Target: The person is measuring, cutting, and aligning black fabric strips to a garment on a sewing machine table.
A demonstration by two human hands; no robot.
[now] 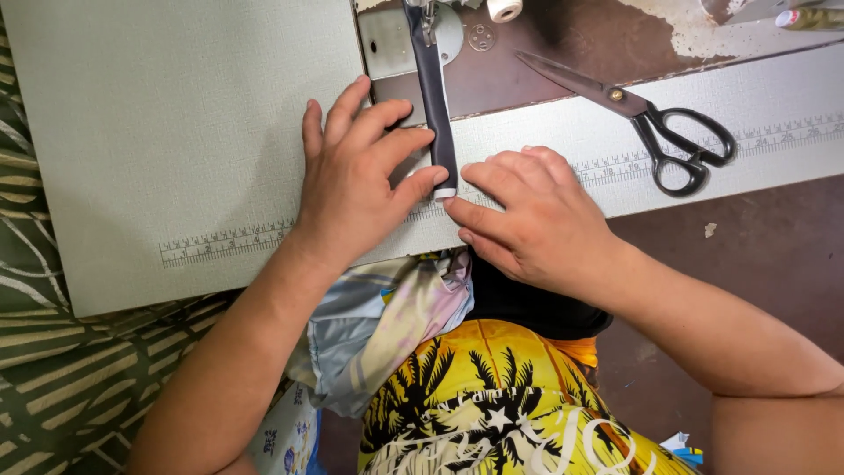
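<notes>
This is my sewing station, a tailoring workshop by the look of it. At the top centre of the frame sits the sewing machine's metal plate (387, 40) with a thread spool (504, 9) beside it. My worktable (176, 132) has a measuring scale (224, 242) printed along its edge. Black-handled tailor's shears (651, 123) lie at upper right, and loose printed fabric (387, 325) hangs below the table edge.

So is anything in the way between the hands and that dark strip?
Nothing visible. The left hand and the right hand both already touch the near end of the dark strip, one on each side. The scissors lie off to the right, apart from them.
</notes>
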